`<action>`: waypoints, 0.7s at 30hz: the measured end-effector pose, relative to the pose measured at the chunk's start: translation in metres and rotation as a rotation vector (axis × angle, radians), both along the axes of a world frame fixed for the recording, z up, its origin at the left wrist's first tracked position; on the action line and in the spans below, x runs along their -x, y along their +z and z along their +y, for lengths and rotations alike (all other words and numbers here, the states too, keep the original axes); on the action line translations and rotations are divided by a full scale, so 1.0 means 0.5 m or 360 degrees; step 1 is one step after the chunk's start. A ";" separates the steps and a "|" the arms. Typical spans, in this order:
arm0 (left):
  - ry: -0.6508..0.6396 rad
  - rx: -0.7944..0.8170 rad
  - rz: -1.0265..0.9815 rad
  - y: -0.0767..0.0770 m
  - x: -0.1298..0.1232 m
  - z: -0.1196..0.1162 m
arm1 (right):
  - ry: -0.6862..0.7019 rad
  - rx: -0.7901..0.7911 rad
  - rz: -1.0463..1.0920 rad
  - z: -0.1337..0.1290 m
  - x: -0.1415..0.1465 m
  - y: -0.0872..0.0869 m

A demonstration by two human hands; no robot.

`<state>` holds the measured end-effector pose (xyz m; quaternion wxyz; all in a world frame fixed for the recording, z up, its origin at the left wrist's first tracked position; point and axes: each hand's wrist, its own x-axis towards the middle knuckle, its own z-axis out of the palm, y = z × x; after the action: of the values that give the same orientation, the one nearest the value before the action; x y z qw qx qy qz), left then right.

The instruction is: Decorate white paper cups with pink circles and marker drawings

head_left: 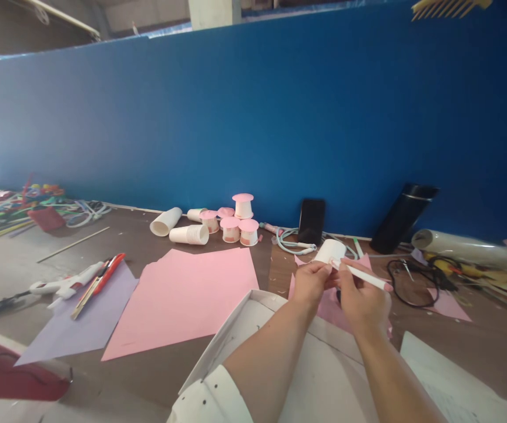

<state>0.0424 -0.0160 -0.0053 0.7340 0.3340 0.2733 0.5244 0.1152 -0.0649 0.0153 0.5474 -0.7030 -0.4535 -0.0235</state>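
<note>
My left hand [309, 284] is closed at the lower side of a white paper cup [330, 251], its thumb near the cup's edge. In my right hand [365, 302] is a slim white marker [365, 276] with a pink end, pinched between thumb and fingers. The marker slants down to the right, and its other end reaches the cup beside my left fingertips. Whether that tip touches the cup I cannot tell. Pink paper scraps [332, 308] lie under both hands. A white box lid [253, 335] sits below my forearms.
Small cups with pink paper tops [243, 205] stand by the blue partition [235, 117], near stacked paper cups [189, 234]. Pink paper [191, 294], a red cutter [107, 275] and a glue gun [70, 282] lie left. A phone [311, 220] and black bottle [403, 217] lean behind.
</note>
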 end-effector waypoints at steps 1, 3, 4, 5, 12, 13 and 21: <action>-0.0002 -0.0017 0.0007 0.000 0.000 0.000 | -0.0006 -0.0005 0.0006 0.000 0.000 0.000; -0.0010 -0.0042 0.0020 0.000 0.001 -0.002 | -0.0022 -0.0009 0.0017 0.000 0.001 0.002; -0.0016 -0.0048 0.0022 0.000 0.002 -0.002 | -0.0025 -0.0010 0.0019 0.000 0.002 0.004; -0.0020 -0.0052 0.0021 0.001 0.002 -0.003 | -0.0030 -0.0012 0.0020 0.000 0.003 0.005; -0.0020 -0.0077 0.0061 0.002 0.004 -0.004 | -0.0066 0.0025 0.0049 -0.003 0.003 0.007; -0.0018 -0.0078 0.0067 0.002 0.004 -0.004 | -0.0061 0.0030 0.0048 -0.003 0.002 0.007; -0.0006 -0.0083 0.0074 0.002 0.004 -0.004 | -0.0057 0.0107 0.0073 -0.007 0.002 0.011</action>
<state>0.0405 -0.0180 -0.0044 0.7195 0.3656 0.2759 0.5220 0.1144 -0.0681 0.0210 0.5331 -0.7294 -0.4287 -0.0018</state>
